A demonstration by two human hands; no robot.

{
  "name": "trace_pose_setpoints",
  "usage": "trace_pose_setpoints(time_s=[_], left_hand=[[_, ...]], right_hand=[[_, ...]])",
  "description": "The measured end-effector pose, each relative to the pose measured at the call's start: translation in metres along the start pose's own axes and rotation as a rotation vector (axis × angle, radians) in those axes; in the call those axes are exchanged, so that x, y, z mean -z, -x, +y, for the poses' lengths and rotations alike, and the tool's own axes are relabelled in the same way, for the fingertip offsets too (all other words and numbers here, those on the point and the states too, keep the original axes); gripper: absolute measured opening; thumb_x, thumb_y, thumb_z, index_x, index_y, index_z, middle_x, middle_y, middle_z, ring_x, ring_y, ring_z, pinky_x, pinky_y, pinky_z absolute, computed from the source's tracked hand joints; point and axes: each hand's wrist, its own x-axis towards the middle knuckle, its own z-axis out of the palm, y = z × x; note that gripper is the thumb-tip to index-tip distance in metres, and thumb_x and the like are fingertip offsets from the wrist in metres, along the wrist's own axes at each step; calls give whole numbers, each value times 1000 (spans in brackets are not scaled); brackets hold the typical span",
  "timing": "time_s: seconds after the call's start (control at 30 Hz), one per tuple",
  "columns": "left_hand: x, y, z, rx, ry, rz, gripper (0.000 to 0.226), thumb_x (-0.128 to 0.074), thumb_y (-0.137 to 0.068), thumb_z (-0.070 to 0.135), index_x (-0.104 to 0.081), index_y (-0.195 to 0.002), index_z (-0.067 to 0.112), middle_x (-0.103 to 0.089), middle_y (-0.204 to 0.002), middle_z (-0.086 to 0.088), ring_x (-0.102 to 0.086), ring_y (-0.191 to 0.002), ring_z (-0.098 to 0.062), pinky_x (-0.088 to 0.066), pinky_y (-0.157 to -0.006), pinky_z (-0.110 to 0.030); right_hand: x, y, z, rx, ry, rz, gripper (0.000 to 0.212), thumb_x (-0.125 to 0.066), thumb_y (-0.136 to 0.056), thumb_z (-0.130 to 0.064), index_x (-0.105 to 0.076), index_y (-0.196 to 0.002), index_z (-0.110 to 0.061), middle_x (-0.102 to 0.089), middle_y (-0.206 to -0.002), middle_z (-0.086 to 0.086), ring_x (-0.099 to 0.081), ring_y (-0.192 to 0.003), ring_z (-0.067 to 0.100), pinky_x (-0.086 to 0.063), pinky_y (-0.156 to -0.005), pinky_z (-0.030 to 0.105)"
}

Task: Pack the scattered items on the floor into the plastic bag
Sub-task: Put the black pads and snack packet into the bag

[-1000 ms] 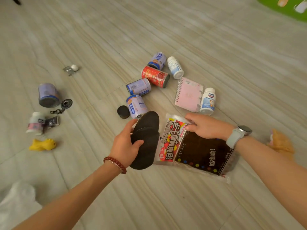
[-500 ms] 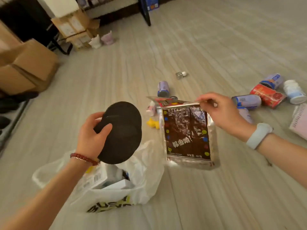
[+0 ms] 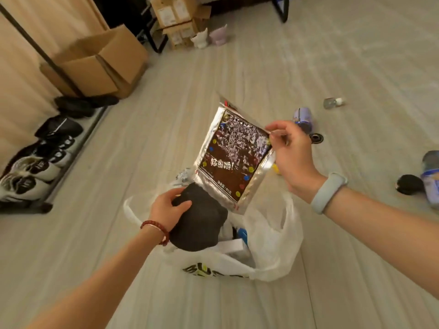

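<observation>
A white plastic bag (image 3: 273, 241) stands open on the floor in the middle of the view, with a white box and other things inside. My left hand (image 3: 167, 207) grips a pair of flat black oval pads (image 3: 198, 224) right over the bag's mouth. My right hand (image 3: 288, 157) pinches the top corner of a silver and brown snack packet (image 3: 234, 157), which hangs tilted above the bag with its lower edge just over the opening. A purple can (image 3: 303, 118), a black cap (image 3: 409, 184) and a blue can (image 3: 432, 179) lie on the floor to the right.
Cardboard boxes (image 3: 102, 65) stand at the back left beside a black metal rack. A row of shoes (image 3: 35, 167) lines the left wall. Two small figurines (image 3: 209, 38) sit at the back. A small clear bottle (image 3: 332, 102) lies far right.
Both hands have swung left from the scattered items to the bag. The black pads have come down to the bag's mouth, and the snack packet now hangs tilted above it.
</observation>
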Motion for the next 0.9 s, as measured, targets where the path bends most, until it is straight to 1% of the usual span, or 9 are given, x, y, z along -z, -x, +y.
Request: trace_pose_setpoints(time_s=[0.2, 0.27, 0.37, 0.47, 0.57, 0.67, 0.77, 0.83, 0.9], left_hand=[[11, -28, -23, 287, 367, 185, 43, -56, -88, 15, -45, -129, 8, -53, -128, -16, -52, -115, -34, -43, -99, -44], [5, -26, -30, 231, 221, 115, 43, -54, -89, 14, -44, -129, 7, -54, -129, -16, -52, -116, -34, -42, -100, -43], [-7, -18, -42, -3, -322, 37, 40, -49, -91, 23, -46, -129, 12, -55, -127, -12, -52, -114, -29, -42, -99, -39], [-2, -20, -52, -158, -681, 166, 43, -47, -89, 39, -47, -128, 20, -48, -133, -7, -39, -124, -27, -31, -105, -43], [11, -19, -58, -92, -698, 336, 56, -49, -85, 48, -35, -135, 25, -30, -146, -8, -22, -135, -30, -16, -110, -49], [19, -20, -66, 187, -505, 256, 83, -56, -80, 52, -12, -143, 22, -11, -153, -12, -17, -138, -36, -21, -108, -55], [27, -25, -75, 411, 102, 175, 76, -62, -83, 33, -19, -141, 10, -45, -133, -22, -59, -99, -33, -52, -78, -42], [35, -25, -79, 297, 184, 272, 46, -54, -89, 20, -43, -130, 3, -62, -94, -18, -58, -63, -20, -48, -57, -27], [45, -25, -76, 117, 128, 441, 31, -47, -90, 17, -59, -114, 2, -62, -80, -13, -57, -65, -23, -47, -62, -28]], right_hand=[[-13, 0, 17, -188, -74, 68, 35, -44, -92, -3, -49, -74, -32, -51, -72, -6, -47, -67, 7, -38, -63, 25], [-12, -1, 21, -213, -77, 63, 33, -43, -93, -5, -49, -75, -32, -51, -74, -7, -46, -67, 5, -36, -59, 23], [-13, 0, 26, -235, -73, 36, 33, -43, -93, -5, -50, -75, -31, -52, -78, -5, -47, -70, 9, -38, -62, 26], [-20, 11, 33, -278, -72, -24, 36, -41, -92, -2, -51, -75, -31, -51, -77, 0, -49, -73, 16, -41, -69, 36], [-28, 20, 37, -292, -70, -76, 36, -41, -93, -2, -52, -75, -32, -50, -76, 3, -48, -77, 23, -43, -70, 40], [-37, 17, 33, -324, -121, -68, 33, -40, -93, -3, -50, -76, -30, -52, -78, -3, -51, -73, 14, -45, -74, 38], [-47, 14, 29, -325, -164, -41, 33, -40, -93, -3, -48, -76, -30, -52, -79, -3, -49, -72, 10, -45, -72, 34], [-56, 20, 30, -313, -135, -65, 33, -39, -94, -4, -48, -77, -31, -50, -78, -6, -47, -67, 7, -44, -59, 19], [-67, 35, 36, -294, -54, -146, 27, -37, -95, -4, -51, -87, -26, -48, -79, -9, -47, -67, 6, -40, -51, 10]])
